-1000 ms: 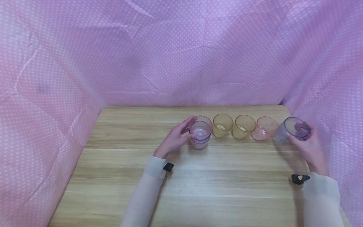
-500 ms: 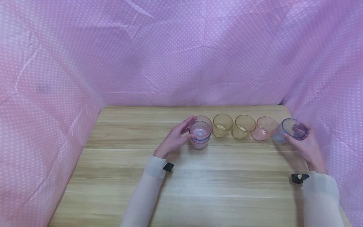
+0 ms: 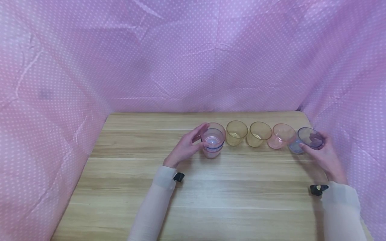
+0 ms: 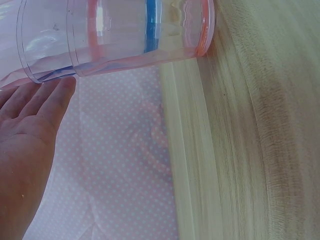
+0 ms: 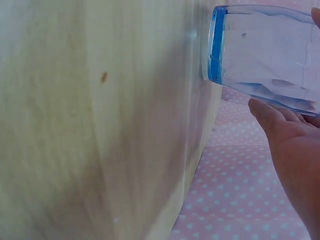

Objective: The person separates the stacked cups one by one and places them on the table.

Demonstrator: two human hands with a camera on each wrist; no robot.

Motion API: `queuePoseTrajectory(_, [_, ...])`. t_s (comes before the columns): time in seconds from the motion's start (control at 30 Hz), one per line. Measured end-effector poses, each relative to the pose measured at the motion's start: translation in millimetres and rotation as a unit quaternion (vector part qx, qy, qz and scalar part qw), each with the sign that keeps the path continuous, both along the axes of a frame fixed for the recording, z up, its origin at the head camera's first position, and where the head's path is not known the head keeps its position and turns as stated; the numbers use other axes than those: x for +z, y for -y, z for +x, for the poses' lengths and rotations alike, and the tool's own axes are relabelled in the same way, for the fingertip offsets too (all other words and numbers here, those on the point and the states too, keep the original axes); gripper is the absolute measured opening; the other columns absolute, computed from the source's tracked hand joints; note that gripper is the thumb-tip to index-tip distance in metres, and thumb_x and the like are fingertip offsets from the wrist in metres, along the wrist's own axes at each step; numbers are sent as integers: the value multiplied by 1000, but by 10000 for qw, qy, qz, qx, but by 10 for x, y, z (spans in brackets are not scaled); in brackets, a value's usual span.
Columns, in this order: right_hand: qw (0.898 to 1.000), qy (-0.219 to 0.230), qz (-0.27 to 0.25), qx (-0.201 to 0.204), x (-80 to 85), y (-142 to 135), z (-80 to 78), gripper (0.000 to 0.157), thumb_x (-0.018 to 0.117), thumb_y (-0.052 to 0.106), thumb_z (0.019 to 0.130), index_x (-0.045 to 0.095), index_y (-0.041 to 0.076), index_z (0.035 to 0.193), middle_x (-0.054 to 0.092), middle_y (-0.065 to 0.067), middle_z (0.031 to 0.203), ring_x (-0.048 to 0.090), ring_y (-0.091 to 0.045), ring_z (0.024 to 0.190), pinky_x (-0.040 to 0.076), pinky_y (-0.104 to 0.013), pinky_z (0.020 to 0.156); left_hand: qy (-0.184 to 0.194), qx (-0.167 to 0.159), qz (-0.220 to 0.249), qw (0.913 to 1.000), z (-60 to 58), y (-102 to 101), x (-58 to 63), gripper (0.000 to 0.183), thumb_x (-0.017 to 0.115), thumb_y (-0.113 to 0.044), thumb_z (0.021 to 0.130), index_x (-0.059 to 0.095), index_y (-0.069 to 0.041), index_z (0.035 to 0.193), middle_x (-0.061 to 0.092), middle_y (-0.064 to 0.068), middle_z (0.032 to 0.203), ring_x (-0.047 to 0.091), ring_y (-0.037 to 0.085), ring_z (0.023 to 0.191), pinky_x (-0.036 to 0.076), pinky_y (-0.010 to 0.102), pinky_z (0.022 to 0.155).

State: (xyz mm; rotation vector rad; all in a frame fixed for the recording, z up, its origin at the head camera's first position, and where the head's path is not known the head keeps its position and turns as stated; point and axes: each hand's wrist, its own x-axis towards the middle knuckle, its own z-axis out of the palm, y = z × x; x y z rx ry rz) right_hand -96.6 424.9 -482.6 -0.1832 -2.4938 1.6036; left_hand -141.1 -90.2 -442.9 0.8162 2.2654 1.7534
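The right hand [image 3: 327,159] grips the blue cup [image 3: 305,136], the left hand [image 3: 186,147] the cup stack [image 3: 214,142]. The blue cup has shifted lower and leftward.

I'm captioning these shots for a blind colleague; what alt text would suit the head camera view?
A left hand holds a nested pink-and-blue cup stack and a right hand holds a blue cup, with two yellow cups and a pink cup in a row between them. The cups are see-through; polka-dotted pink cloth hangs behind the wooden table.
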Motion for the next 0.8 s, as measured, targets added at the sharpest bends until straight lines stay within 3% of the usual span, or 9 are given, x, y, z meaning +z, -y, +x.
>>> queuePoseTrajectory(0.33, [9995, 127, 275, 7, -53, -22, -7, 72, 72, 0, 94, 27, 20, 147, 45, 19, 122, 51, 5, 102, 44, 1, 84, -2, 37, -35, 10000, -14, -4, -9, 76, 74, -7, 96, 34, -2, 160, 46, 10, 159, 43, 21, 147, 40, 29, 119])
queuePoseTrajectory(0.5, [9993, 134, 350, 37, -65, -26, -13, 79, 73, 3, 95, 22, 10, 154, 46, 19, 125, 53, 6, 103, 44, 1, 83, 42, 46, -44, 10000, -14, -1, -8, 77, 74, -8, 96, 33, -4, 161, 45, 9, 160, 43, 21, 147, 40, 30, 119])
queuePoseTrajectory(0.6, [9986, 179, 484, 115, -64, -35, 3, 86, 73, 7, 96, 15, 6, 160, 46, 5, 139, 51, 0, 117, 42, 1, 87, 44, 35, -27, 10000, -13, 2, -7, 77, 73, -8, 96, 33, -5, 161, 45, 7, 160, 43, 20, 147, 40, 30, 119])
queuePoseTrajectory(0.7, [9980, 261, 535, 204, -55, -37, 36, 89, 72, 11, 98, 12, 8, 163, 38, -12, 153, 43, -9, 133, 38, 0, 93, 37, 0, 27, 10000, -12, 3, -8, 78, 73, -7, 96, 32, -6, 162, 44, 5, 161, 42, 20, 148, 40, 31, 120])
queuePoseTrajectory(0.8, [9986, 380, 298, 211, -25, -27, 92, 87, 68, 14, 101, 9, 13, 166, 27, -13, 165, 32, -10, 147, 32, 0, 104, 34, -44, 81, 10000, -13, 4, -15, 78, 72, -6, 96, 31, -4, 162, 44, 6, 161, 41, 20, 148, 39, 31, 120])
